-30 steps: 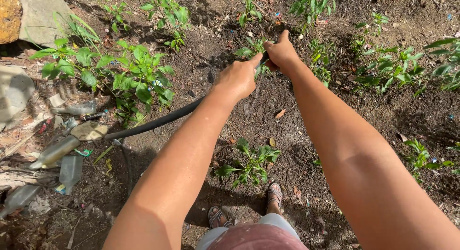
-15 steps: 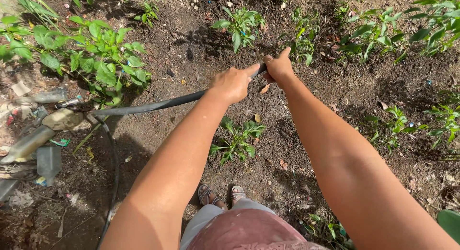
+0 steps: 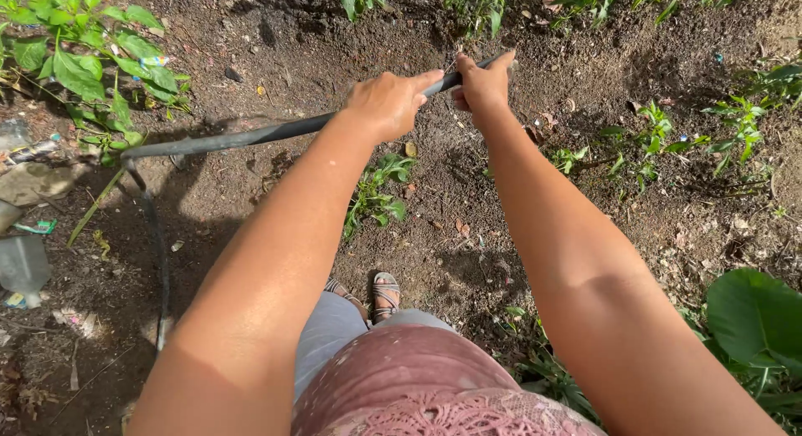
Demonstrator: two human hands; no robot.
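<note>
My left hand (image 3: pixel 388 102) and my right hand (image 3: pixel 483 83) both grip a thin dark hose (image 3: pixel 242 138). The hose runs from the left, bends near a leafy plant, and passes through both fists toward the bare soil ahead. Its end pokes out just past my right hand, close to my fingers. Both arms are stretched forward over the ground. A small weed (image 3: pixel 378 190) grows in the soil beneath my left forearm.
Dark garden soil (image 3: pixel 585 93) lies all round. A bushy green plant (image 3: pixel 79 60) stands at the upper left, small seedlings (image 3: pixel 735 123) at the right, a broad leaf (image 3: pixel 756 315) at the lower right. Plastic litter (image 3: pixel 23 265) lies at the left edge. My sandalled feet (image 3: pixel 376 292) stand below.
The view has shifted forward and to the right. My hands keep hold of the hose and have drawn slightly closer together along it.
</note>
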